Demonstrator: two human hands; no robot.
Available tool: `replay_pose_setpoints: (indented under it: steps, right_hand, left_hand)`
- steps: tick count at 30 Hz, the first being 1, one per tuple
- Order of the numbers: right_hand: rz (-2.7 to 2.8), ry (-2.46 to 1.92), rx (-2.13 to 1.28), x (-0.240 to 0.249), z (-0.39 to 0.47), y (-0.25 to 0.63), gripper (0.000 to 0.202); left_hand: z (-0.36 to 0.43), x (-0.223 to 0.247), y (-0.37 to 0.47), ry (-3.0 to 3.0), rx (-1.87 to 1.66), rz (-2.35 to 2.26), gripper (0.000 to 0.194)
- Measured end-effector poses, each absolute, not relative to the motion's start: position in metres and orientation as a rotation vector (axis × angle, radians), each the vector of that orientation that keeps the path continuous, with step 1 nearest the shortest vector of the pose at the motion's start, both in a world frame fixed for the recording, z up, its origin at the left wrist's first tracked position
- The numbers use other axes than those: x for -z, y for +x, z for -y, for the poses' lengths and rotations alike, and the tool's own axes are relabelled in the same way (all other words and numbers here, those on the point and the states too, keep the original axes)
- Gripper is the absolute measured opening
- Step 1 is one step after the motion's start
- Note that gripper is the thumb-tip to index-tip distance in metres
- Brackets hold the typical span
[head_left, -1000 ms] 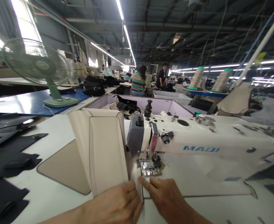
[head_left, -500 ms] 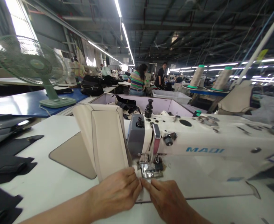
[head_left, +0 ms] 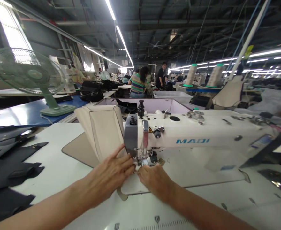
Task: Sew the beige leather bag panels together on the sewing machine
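A folded beige panel [head_left: 104, 127] with dark-edged seams, leather-like, stands at the left of the sewing machine head [head_left: 131, 137]. My left hand [head_left: 111, 172] rests against the panel's near edge, one finger stretched along it and the others bent toward the needle area. My right hand [head_left: 156, 180] is closed, thumb and fingers pinched just in front of the presser foot [head_left: 142, 161]. What lies between those fingertips is hidden. Both hands' fingertips nearly meet there.
Dark fabric pieces [head_left: 16, 166] lie on the table's left side. A green fan [head_left: 30, 73] stands on a blue surface behind. Thread cones [head_left: 190, 75] stand at the back right. A lilac-walled bin [head_left: 155, 103] sits behind the machine. Other people [head_left: 139, 81] are farther back.
The view has shifted right and down, revealing a ruler on the table's front edge. My left hand's finger has stretched out along the panel; my right hand has curled from extended fingers into a pinch.
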State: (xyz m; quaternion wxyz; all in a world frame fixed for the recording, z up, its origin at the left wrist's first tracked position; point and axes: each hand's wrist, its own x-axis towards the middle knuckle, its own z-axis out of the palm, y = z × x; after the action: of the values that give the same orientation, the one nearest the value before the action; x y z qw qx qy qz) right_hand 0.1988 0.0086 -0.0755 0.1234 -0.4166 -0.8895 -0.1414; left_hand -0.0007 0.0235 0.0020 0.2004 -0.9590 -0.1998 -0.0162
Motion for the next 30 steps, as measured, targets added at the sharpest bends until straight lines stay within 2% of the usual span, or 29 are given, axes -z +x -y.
replay_pose_setpoints:
  steps: [4,6,7,11,14,17,22,30]
  right_hand:
    - [2.603,-1.18,0.473,0.081,-0.009,0.198,0.01]
    - [2.617,-1.152,0.503,0.079,-0.008,0.198,0.011]
    - [2.627,-1.133,0.519,0.077,-0.007,0.198,0.013]
    - [2.667,-1.067,0.587,0.067,-0.001,0.197,0.018]
    - [2.698,-1.024,0.642,0.064,0.005,0.197,0.02]
    - [2.716,-0.996,0.701,0.068,0.014,0.199,0.018]
    - [2.593,-1.131,0.754,0.087,0.031,0.198,0.04]
    - [2.424,-1.181,0.849,0.107,0.027,0.19,0.039]
  left_hand:
    - [-0.035,-0.024,-0.019,-2.494,-0.007,0.728,0.098]
    - [-0.039,-0.029,-0.023,-2.472,-0.05,0.706,0.11]
    - [-0.038,-0.03,-0.024,-2.481,-0.079,0.666,0.105]
    - [-0.022,-0.021,-0.021,-2.475,-0.178,0.485,0.055]
    - [-0.007,-0.005,-0.019,-2.384,-0.14,0.444,0.037]
    - [-0.003,0.016,-0.017,-2.35,0.038,0.366,0.01]
    - [-0.011,0.045,-0.017,-2.331,0.341,0.264,0.01]
    - [-0.017,0.062,-0.016,-2.325,0.371,0.377,0.018]
